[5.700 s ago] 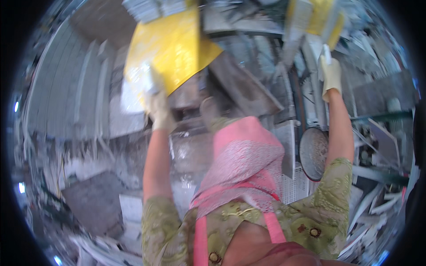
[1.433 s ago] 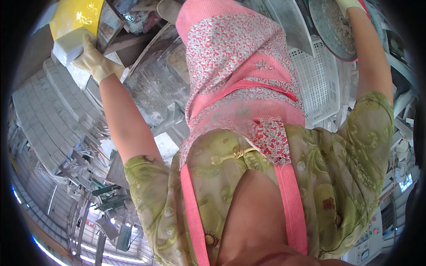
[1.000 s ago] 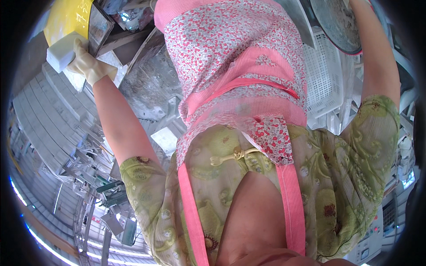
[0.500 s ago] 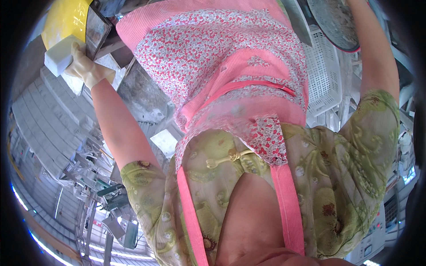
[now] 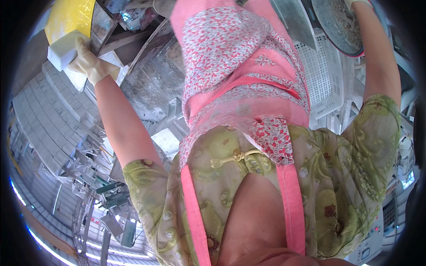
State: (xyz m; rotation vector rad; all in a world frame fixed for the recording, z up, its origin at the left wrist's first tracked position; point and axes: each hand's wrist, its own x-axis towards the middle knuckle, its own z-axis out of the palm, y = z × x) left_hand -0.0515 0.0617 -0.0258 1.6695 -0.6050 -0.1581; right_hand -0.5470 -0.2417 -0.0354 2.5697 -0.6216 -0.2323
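Note:
My left hand (image 5: 90,64), in a pale cream glove, reaches out at the far left and grips a smooth white block (image 5: 63,52) with rounded edges. Right behind that block rises a yellow panel (image 5: 73,17). At the top right, only part of my right hand (image 5: 358,2) shows, in a similar pale glove, and the upper picture edge cuts off its fingers. It is beside a round dark basin (image 5: 339,26) with a reddish rim and a grey, rough-looking mass inside. What my right hand touches is hidden.
A white perforated plastic crate (image 5: 326,73) stands right of my pink flowered apron (image 5: 230,44), beside a grey metal sheet (image 5: 295,20). Stained grey boards (image 5: 151,88) lie between the apron and my left arm. Pale slatted stacks (image 5: 49,119) stand at the far left.
The apron's lower part has swung right, uncovering more of the boards. My left hand with the white block has shifted slightly right and down in view. Part of my right glove has come into view.

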